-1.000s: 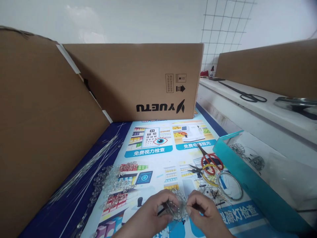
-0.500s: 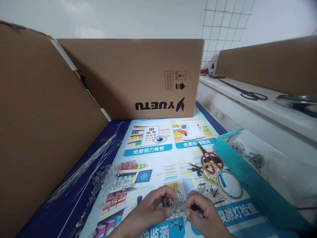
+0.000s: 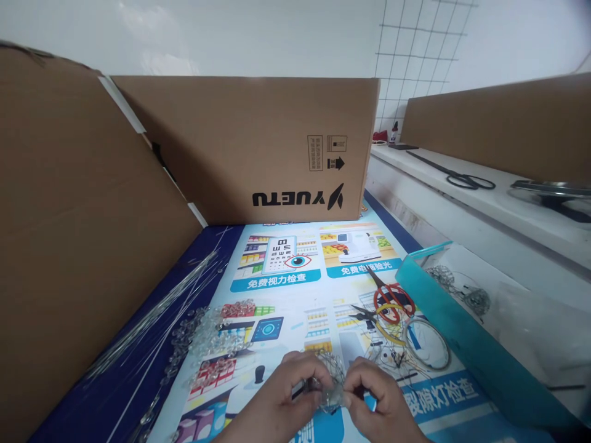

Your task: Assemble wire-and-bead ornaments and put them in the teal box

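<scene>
Near the bottom middle, a small openwork piece of silvery bent wire with clear beads (image 3: 331, 369) is held up between my two hands. My left hand (image 3: 293, 391) is closed around its left side, thumb and fingers pinching it. My right hand (image 3: 376, 397) pinches its right edge between thumb and fingertips. The fingers hide much of the piece, so its full shape cannot be made out. To the right of my right hand lie wire offcuts (image 3: 392, 360), a coil of wire (image 3: 427, 343), yellow-handled pliers (image 3: 385, 323) and red-handled scissors (image 3: 392, 298).
Loose clear beads (image 3: 207, 335) and straight wires (image 3: 157, 314) lie on the left. A teal box (image 3: 466, 332) at the right holds wire pieces (image 3: 459, 289). Cardboard panels (image 3: 231, 141) stand behind and left. Black scissors (image 3: 466, 179) rest on the white ledge (image 3: 498, 203).
The wire piece has been turned in my hands; its loose wire ends no longer show below, and more mesh shows above. My left hand has shifted slightly right and down.
</scene>
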A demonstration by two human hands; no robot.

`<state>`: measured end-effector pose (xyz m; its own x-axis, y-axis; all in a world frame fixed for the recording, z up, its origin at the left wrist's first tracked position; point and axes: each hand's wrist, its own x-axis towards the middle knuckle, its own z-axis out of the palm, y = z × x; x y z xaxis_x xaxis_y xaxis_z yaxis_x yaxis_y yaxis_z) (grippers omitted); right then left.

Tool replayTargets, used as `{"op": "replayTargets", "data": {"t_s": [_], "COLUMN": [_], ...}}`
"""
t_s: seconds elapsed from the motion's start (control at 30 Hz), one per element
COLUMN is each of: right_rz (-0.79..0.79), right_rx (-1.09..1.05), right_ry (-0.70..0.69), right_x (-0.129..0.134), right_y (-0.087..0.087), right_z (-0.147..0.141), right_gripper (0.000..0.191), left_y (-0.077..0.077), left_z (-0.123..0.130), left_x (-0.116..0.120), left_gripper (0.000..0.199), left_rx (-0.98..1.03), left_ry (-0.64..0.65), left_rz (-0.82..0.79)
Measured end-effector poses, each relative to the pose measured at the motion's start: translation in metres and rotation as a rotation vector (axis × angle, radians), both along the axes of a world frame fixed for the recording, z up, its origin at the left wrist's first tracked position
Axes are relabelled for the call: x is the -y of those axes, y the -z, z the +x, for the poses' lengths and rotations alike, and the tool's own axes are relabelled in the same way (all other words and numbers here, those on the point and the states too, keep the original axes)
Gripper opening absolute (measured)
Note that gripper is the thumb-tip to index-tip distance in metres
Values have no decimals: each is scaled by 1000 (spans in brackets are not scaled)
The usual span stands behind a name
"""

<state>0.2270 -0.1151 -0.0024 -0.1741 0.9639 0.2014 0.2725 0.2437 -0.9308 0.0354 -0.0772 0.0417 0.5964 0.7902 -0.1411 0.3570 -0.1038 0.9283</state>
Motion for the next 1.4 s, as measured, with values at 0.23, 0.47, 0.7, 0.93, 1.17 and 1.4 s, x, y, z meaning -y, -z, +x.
{"op": "replayTargets", "data": {"t_s": [0.23, 0.47, 0.7, 0.93, 1.17, 1.4], "right_rz": [127, 52, -2, 100, 310, 403], "right_rx": [60, 27, -9, 45, 228, 238], "right_ry": [-19, -1, 108, 8, -67, 9], "right_x": [4, -2, -11, -3, 1, 4], "right_y": [4, -8, -12, -8, -2, 3], "right_z": [-2, 9, 19, 10, 6, 4], "right_gripper": [11, 11, 11, 15, 24, 15], "left_y": [8, 20, 28, 30, 28, 29], "left_z": [9, 0, -15, -10, -4, -3], "left_x": [3, -4, -15, -13, -7, -5], "left_gripper": [9, 9, 7, 10, 4, 4], "left_rx": [-70, 85, 246, 263, 219, 175], "left_ry": [-28, 14, 114, 155, 188, 208], "left_rz": [115, 109, 13, 73, 158, 176]}}
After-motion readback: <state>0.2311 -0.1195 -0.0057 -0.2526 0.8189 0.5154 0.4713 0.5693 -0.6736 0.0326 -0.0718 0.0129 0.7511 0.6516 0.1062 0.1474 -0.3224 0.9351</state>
